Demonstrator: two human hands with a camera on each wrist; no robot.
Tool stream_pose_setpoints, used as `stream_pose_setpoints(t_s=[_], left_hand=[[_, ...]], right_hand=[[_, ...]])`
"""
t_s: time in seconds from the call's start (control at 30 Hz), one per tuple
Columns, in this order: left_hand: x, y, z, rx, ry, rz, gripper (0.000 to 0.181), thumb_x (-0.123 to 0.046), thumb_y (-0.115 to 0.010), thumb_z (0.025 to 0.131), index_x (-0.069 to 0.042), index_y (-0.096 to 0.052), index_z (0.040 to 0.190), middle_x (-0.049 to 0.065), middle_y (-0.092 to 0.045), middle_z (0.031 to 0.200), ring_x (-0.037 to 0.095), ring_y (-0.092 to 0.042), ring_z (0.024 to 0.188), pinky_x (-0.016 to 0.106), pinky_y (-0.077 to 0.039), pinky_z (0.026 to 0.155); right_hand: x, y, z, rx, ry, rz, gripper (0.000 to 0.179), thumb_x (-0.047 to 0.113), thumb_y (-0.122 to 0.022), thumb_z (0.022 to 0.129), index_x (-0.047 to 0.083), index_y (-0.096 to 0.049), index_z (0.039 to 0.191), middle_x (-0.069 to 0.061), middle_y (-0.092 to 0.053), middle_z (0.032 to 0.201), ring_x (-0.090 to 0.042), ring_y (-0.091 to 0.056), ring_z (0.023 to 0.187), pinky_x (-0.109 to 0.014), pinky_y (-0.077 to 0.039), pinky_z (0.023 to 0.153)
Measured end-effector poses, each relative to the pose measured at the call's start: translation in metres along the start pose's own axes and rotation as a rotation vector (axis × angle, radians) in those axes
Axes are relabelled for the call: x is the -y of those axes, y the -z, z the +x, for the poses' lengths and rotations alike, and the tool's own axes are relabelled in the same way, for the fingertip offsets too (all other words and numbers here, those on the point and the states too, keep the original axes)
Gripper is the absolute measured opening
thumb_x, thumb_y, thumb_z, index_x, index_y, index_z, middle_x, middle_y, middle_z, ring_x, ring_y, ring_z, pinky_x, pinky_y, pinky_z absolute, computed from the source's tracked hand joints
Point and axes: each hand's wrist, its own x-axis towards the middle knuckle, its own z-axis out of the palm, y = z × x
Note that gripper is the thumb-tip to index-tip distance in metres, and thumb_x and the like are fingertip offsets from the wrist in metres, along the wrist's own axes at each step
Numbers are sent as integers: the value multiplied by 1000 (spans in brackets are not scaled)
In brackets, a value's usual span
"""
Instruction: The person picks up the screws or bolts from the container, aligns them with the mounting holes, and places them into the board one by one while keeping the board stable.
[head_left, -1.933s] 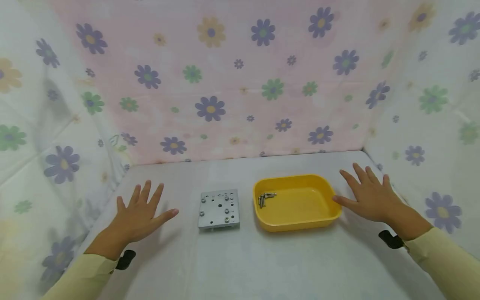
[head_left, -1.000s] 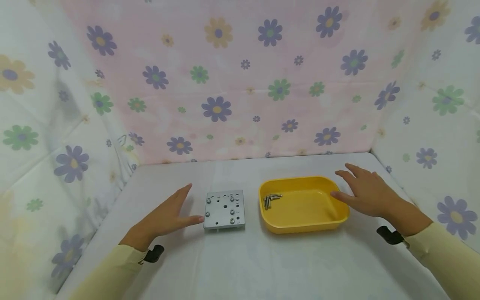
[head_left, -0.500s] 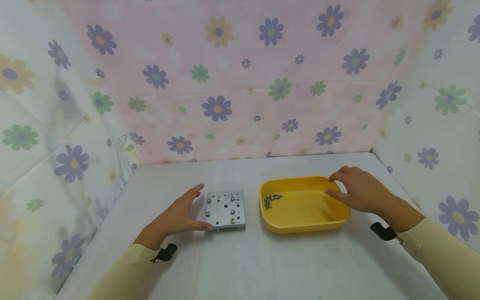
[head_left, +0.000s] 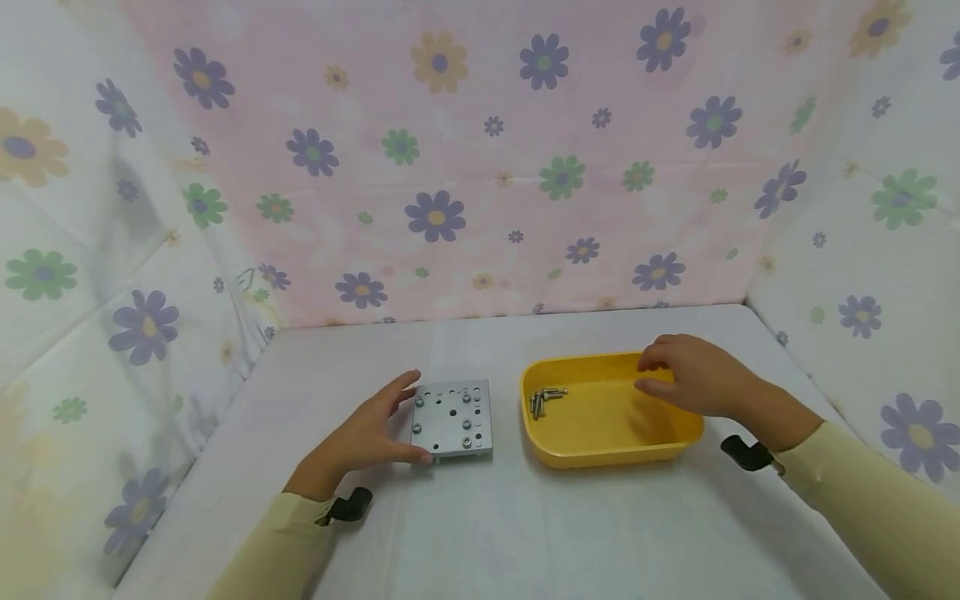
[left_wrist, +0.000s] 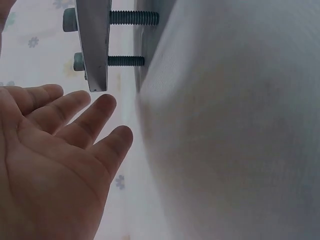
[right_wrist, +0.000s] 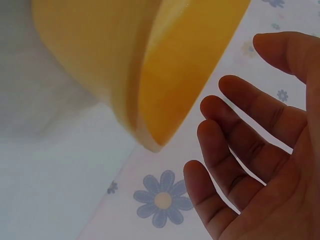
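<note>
A square silver metal plate (head_left: 438,421) lies raised on the table, with several socket-head screws standing in its holes. In the left wrist view, threaded screw shanks (left_wrist: 132,18) stick out below the plate. My left hand (head_left: 363,435) spans the plate's left side, thumb at the front corner and fingers by the back corner, holding nothing. A yellow tray (head_left: 615,457) stands to the right, with several loose screws (head_left: 542,402) at its left end. Over the tray's right end hovers my right hand (head_left: 701,377), fingers loosely bent, nothing between them.
The white-covered table (head_left: 487,533) runs up to a pink flowered cloth (head_left: 465,267) at the back. White flowered cloth walls stand at left and right. A black wrist strap piece (head_left: 351,505) hangs below the left wrist.
My left hand has moved right from the open table to the plate's left edge. My right hand has shifted left over the tray, its fingers bending. Plate and tray stay in place.
</note>
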Motion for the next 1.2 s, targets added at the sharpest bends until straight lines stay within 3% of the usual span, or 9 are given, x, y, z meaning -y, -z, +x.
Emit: stream_pose_setpoints(t_s=[0.27, 0.5, 0.8, 1.2], left_hand=[[-2, -4, 3, 17, 23, -73, 131, -42, -101, 60, -22, -24, 165, 10, -33, 168, 40, -40, 150, 57, -32, 123], [3, -7, 3, 52, 30, -66, 137, -40, -102, 58, -23, -20, 166, 8, -30, 169, 37, -41, 149, 55, -33, 123], [2, 1, 4, 76, 8, -81, 133, -30, -101, 60, -22, -20, 166, 5, -29, 170, 36, -40, 151, 52, -32, 124], [7, -2, 3, 83, 36, -123, 131, -32, -101, 61, -22, -22, 165, 3, -28, 170, 36, -37, 153, 54, -28, 126]], right_hand=[[12, 2, 13, 37, 30, 26, 27, 30, -75, 94, 13, -76, 114, 1, -70, 106, -20, -64, 93, -45, -58, 91], [17, -3, 26, 93, 16, 55, 28, 30, -77, 93, 14, -76, 117, 1, -70, 107, -21, -64, 99, -45, -59, 94], [22, -3, 40, 99, 66, 55, 25, 27, -79, 92, 15, -76, 114, 5, -69, 102, -17, -60, 94, -38, -57, 87], [22, -19, 59, 161, 102, 175, 27, 27, -78, 93, 17, -76, 118, 11, -68, 91, -12, -60, 85, -26, -55, 76]])
